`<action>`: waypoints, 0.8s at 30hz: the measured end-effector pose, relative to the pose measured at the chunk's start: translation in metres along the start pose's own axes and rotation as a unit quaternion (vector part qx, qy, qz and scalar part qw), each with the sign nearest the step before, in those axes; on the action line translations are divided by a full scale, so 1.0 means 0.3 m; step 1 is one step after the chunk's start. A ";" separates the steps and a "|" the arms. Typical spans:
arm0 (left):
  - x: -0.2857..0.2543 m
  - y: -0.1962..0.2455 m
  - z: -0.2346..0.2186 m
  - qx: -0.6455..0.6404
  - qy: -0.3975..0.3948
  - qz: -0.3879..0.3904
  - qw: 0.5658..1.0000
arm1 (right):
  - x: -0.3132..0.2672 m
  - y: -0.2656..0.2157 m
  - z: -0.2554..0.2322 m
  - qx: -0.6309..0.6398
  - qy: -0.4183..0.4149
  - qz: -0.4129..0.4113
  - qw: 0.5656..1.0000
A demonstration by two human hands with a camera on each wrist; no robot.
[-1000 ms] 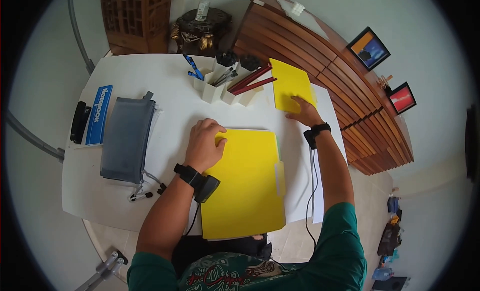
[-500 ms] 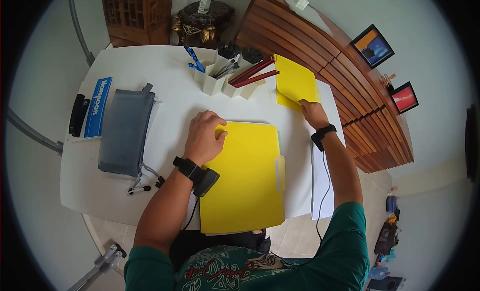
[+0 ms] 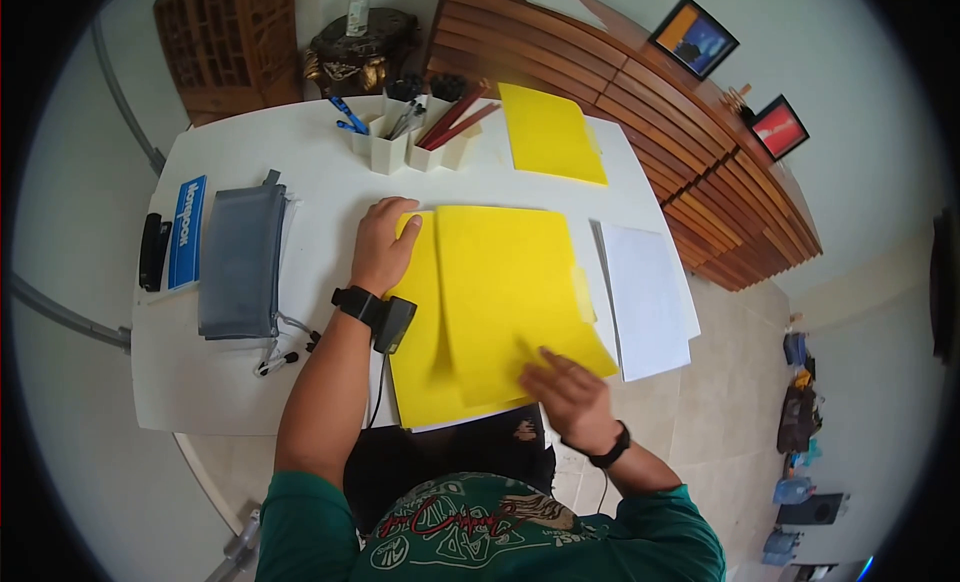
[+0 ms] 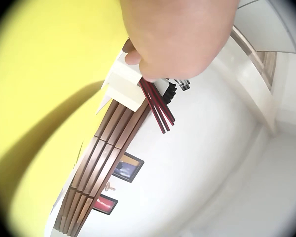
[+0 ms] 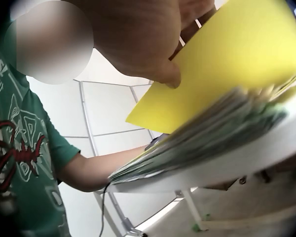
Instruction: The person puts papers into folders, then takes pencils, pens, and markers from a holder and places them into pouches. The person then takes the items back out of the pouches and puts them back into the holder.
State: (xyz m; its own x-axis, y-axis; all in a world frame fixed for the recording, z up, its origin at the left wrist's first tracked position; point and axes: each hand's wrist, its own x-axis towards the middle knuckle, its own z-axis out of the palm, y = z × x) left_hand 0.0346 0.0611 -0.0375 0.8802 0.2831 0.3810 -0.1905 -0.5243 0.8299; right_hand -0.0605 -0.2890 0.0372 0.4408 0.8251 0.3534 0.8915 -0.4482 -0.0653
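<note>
A yellow folder (image 3: 510,292) lies slanted over a yellow folder stack (image 3: 415,352), its lower right corner lifted. My right hand (image 3: 575,402) pinches that corner, fingers on top and thumb (image 5: 171,79) against the underside. In the right wrist view, the stack's layered paper edges (image 5: 202,133) show beneath, blurred. My left hand (image 3: 382,247) rests loosely at the stack's upper left corner, thumb beside the top folder. Another yellow folder (image 3: 555,132) lies at the far right of the table.
White papers (image 3: 648,302) lie along the right edge. Pen holders (image 3: 410,147) with pens and red sticks stand at the back. A grey zip pouch (image 3: 240,262), a blue notebook (image 3: 187,232) and a black stapler (image 3: 153,252) are at left.
My right hand has carried a yellow folder from the far right pile leftward and toward me, over the stack. Another folder has come into view where it lay. My left hand stays at the stack's corner.
</note>
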 end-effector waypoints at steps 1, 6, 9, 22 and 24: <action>-0.006 0.007 0.003 0.046 0.005 0.024 0.999 | 0.014 -0.049 -0.001 0.032 -0.025 0.004 0.999; -0.017 0.021 -0.001 0.166 -0.024 0.079 0.983 | 0.060 -0.113 0.090 0.070 -0.033 -0.070 0.995; -0.029 0.035 -0.006 0.203 -0.049 0.084 0.974 | 0.082 -0.131 0.106 0.077 -0.043 -0.072 0.993; -0.027 0.036 -0.002 0.136 -0.037 0.071 0.987 | -0.353 0.864 -0.103 -0.134 -0.018 0.513 0.847; -0.023 0.037 -0.004 0.134 -0.028 0.077 0.988 | -0.360 0.906 -0.131 -0.139 -0.052 0.536 0.831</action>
State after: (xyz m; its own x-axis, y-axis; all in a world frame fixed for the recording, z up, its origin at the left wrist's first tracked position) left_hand 0.0260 0.0543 -0.0303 0.8742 0.1422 0.4644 -0.2088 -0.7532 0.6237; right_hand 0.1302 -0.5135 0.0177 0.9858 -0.0801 0.1473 -0.0707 -0.9952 -0.0676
